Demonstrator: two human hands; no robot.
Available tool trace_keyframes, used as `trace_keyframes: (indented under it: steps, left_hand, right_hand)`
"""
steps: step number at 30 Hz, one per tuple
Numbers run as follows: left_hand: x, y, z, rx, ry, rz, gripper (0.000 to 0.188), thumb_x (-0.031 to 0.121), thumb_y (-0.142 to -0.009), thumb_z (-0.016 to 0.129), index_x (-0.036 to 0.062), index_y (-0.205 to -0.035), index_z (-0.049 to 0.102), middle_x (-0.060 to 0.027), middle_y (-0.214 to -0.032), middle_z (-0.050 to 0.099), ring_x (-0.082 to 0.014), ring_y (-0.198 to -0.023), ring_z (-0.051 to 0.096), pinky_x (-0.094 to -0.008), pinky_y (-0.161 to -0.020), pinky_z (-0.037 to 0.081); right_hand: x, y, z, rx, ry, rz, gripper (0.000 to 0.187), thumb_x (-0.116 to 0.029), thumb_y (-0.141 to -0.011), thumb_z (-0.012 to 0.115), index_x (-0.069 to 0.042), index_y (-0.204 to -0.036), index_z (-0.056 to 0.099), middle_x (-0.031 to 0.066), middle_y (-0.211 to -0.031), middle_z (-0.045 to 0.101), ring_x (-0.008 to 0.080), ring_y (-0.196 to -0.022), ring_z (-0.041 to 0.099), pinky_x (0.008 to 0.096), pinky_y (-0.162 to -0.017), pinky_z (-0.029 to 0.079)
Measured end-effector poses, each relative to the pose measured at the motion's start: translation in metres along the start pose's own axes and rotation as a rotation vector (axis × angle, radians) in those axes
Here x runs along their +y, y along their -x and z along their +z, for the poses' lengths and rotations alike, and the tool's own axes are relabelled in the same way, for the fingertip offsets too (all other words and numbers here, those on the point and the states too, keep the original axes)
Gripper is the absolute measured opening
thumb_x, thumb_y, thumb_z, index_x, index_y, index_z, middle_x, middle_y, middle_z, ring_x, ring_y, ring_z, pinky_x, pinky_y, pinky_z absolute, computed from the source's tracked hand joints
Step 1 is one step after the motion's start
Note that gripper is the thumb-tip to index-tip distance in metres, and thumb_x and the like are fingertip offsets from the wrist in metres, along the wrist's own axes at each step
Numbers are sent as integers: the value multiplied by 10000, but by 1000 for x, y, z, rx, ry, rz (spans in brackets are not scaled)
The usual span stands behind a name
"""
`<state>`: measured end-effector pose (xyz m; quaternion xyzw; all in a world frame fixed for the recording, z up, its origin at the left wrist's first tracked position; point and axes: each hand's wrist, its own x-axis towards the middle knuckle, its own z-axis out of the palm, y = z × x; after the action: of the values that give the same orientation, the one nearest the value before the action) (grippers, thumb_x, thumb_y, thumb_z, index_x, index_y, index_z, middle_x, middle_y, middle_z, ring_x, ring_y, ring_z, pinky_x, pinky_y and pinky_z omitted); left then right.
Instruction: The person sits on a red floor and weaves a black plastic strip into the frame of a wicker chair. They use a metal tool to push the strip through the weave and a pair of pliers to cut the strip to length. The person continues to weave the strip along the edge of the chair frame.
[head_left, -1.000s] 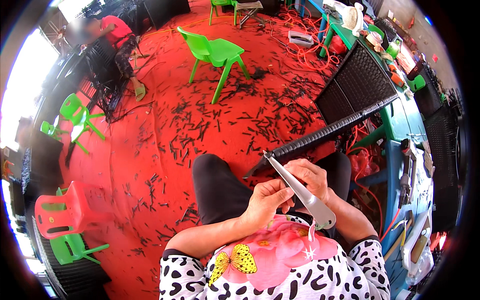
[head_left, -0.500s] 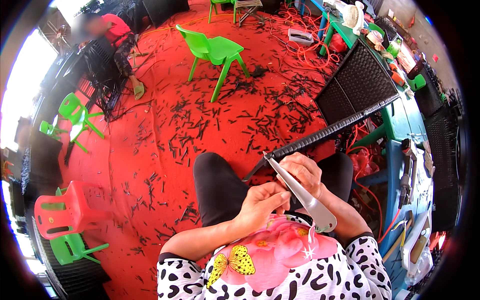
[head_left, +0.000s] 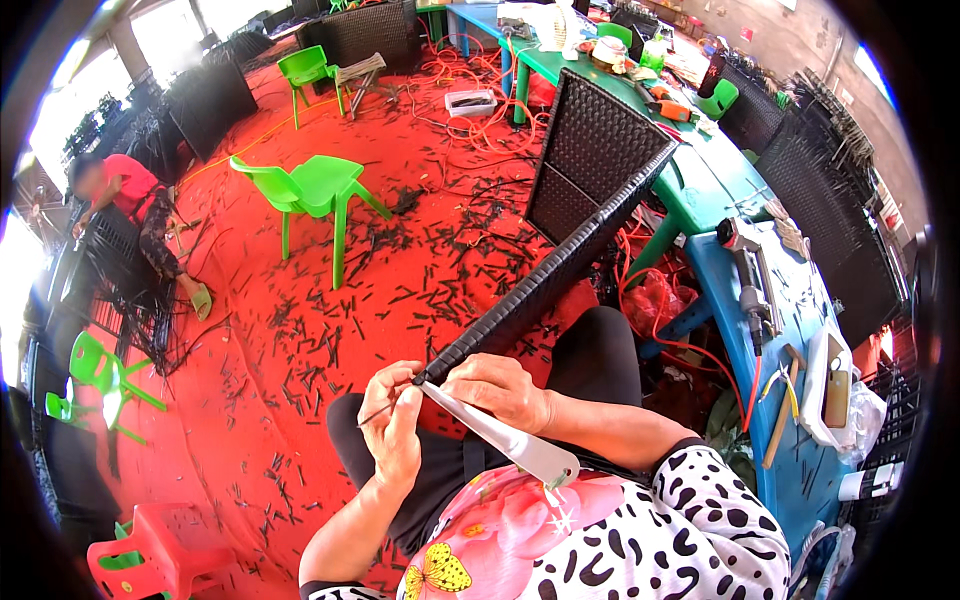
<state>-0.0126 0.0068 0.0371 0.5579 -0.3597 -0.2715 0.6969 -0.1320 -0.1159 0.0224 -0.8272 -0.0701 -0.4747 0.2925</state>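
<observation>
My left hand (head_left: 397,430) is closed, pinching a thin dark strip (head_left: 374,413) at the end of a wrapped bar. That bar is the edge of a black woven furniture frame (head_left: 545,285), which slants from my lap up to the far right. My right hand (head_left: 508,392) is closed around a tapered, silvery metal tool with a pointed tip and a hole at its broad end (head_left: 540,457). The tool's tip lies close to my left fingers and the bar's end. My right fingers partly hide its upper side.
Black strip offcuts (head_left: 430,290) litter the red floor. A green chair (head_left: 320,185) stands ahead, a red stool (head_left: 160,550) at lower left. A person (head_left: 140,190) works at far left. To my right, a blue table (head_left: 740,290) bears a power tool (head_left: 752,285) and a hammer (head_left: 785,405).
My view has swung to the right. My left hand has moved from beside the tool's middle to the bar's end, near the tip. The tool stays with my right hand.
</observation>
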Motion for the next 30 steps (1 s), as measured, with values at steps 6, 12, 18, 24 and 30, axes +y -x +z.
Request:
trace_keyframes:
  steps: [6,12,18,24,30]
  left_hand:
    - [-3,1,10,50,162,-67,206,-24,-781,612,10,-973,545,-45,-965,576,-63,-780,468,-208,-734,394]
    - [-15,3,8,58,169,-43,197,3,-834,582,-1,-1028,545,-58,-988,594,-82,-819,518,-222,-763,415]
    - [-23,3,2,-5,129,20,206,6,-845,573,-21,-1049,560,-55,-993,603,-90,-886,548,-234,-810,434]
    - [-26,3,0,-52,153,-6,219,50,-861,584,-24,-1066,562,-72,-997,598,-110,-891,558,-242,-779,459]
    - [-32,7,-1,-35,228,-28,231,94,-887,562,-29,-1082,559,-81,-1037,585,-115,-841,572,-234,-731,482]
  right_hand:
    - [-7,1,0,64,-42,160,214,28,-674,715,-9,-862,621,134,-845,596,259,-711,628,329,-602,515]
    - [-14,0,12,80,21,96,312,30,-666,713,10,-938,562,151,-864,597,281,-715,621,329,-604,517]
    - [-7,3,8,56,66,100,309,32,-652,729,7,-911,563,139,-798,607,263,-683,625,320,-578,517]
    - [-16,-2,3,51,27,100,290,43,-649,732,17,-890,575,143,-813,609,247,-672,622,303,-573,511]
    - [-13,-1,0,26,3,37,312,43,-619,733,31,-894,587,154,-821,599,254,-667,617,303,-561,507]
